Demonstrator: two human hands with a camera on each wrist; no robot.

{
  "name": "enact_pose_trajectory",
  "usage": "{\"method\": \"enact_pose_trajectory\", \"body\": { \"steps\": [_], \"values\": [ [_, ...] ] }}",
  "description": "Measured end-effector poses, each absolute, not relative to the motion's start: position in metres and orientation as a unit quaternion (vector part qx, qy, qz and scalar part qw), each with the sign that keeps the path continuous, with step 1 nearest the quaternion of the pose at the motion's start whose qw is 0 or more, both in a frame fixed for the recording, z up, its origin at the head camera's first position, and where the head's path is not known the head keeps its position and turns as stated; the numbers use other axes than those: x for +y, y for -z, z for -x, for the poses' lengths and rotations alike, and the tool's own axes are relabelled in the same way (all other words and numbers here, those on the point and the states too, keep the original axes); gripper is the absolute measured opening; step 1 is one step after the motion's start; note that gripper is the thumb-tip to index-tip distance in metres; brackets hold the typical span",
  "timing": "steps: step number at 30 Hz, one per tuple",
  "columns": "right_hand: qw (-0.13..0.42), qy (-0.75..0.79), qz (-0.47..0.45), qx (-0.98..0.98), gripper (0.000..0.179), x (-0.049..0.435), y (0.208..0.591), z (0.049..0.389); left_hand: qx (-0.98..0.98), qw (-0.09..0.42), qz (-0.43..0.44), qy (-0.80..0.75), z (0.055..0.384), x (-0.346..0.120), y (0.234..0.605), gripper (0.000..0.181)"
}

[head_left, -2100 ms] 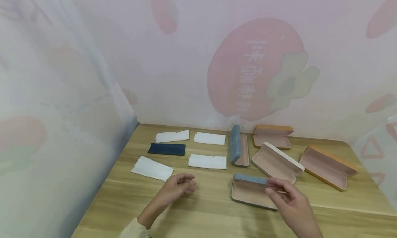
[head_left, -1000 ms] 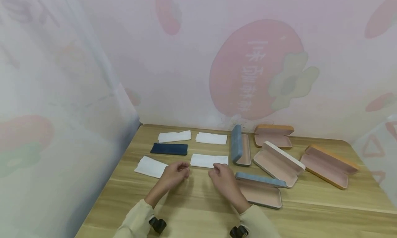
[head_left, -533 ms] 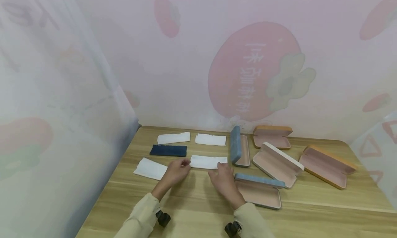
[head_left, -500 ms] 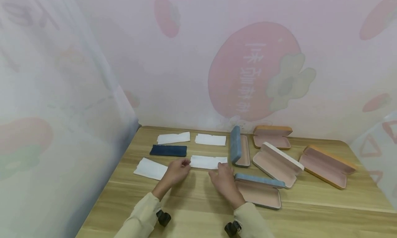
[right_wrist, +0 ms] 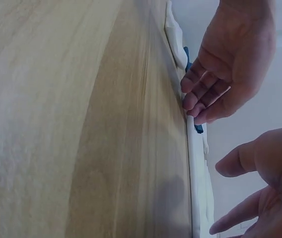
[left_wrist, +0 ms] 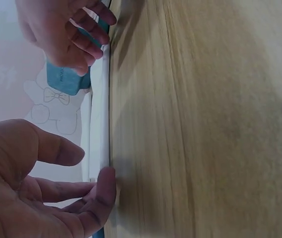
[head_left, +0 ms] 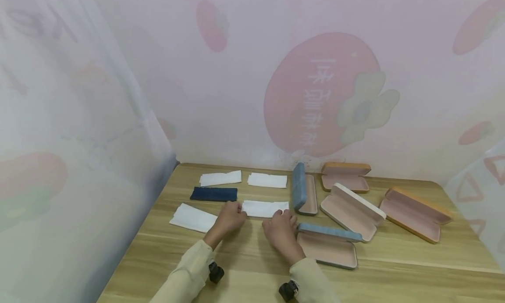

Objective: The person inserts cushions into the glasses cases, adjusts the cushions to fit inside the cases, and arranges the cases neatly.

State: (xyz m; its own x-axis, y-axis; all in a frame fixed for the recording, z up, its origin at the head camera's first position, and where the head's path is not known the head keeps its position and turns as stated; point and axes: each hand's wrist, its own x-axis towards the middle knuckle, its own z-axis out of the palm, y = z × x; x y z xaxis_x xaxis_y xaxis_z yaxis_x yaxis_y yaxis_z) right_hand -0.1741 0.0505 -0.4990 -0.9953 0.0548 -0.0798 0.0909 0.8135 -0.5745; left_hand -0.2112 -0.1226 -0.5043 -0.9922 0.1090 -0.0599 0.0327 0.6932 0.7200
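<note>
A folded white cloth [head_left: 265, 208] lies flat on the wooden table between my two hands. My left hand [head_left: 230, 216] is at its left end. In the left wrist view the fingertips [left_wrist: 106, 181] touch the cloth's end, while the thumb stands apart from them. Near the right end is my right hand [head_left: 281, 233], its fingers bent loosely over the near edge. The right wrist view shows a gap between its thumb and fingers; whether they touch the cloth I cannot tell. Left of my left hand lies another folded white cloth [head_left: 193, 217], partly hidden by that hand.
A dark blue folded cloth [head_left: 214, 194] and two white cloths [head_left: 220, 178] lie farther back. On the right stand several open glasses cases: a blue one [head_left: 300, 187] upright, a blue one [head_left: 331, 249] beside my right hand, a white one [head_left: 351, 211] and two orange ones [head_left: 414, 215].
My right hand has come left from the near blue case to the middle white cloth. My left hand has moved forward to that cloth's left end. The cloths and cases have not visibly moved.
</note>
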Motion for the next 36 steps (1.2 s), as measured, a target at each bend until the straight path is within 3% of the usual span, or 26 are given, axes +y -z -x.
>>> {"method": "enact_pose_trajectory", "body": {
  "steps": [8, 15, 21, 31, 36],
  "values": [
    [0.013, 0.305, -0.061, 0.950, 0.061, 0.045, 0.504, 0.182, 0.932, 0.038, -0.029, -0.358, 0.217, -0.115, 0.505, 0.035],
    [0.003, 0.309, -0.057, 0.949, 0.055, 0.045, 0.507, 0.187, 0.944, 0.008, -0.018, -0.330, 0.221, -0.109, 0.510, 0.038],
    [-0.003, 0.295, -0.047, 0.954, 0.039, 0.044, 0.509, 0.186, 0.956, -0.039, -0.029, -0.289, 0.217, -0.106, 0.517, 0.018],
    [-0.040, 0.307, -0.062, 0.949, 0.040, 0.043, 0.514, 0.190, 0.965, -0.048, -0.013, -0.257, 0.207, -0.116, 0.510, 0.005],
    [-0.052, 0.306, -0.079, 0.947, 0.036, 0.042, 0.515, 0.200, 0.967, -0.034, 0.014, -0.252, 0.209, -0.116, 0.509, 0.011]
  ]
}}
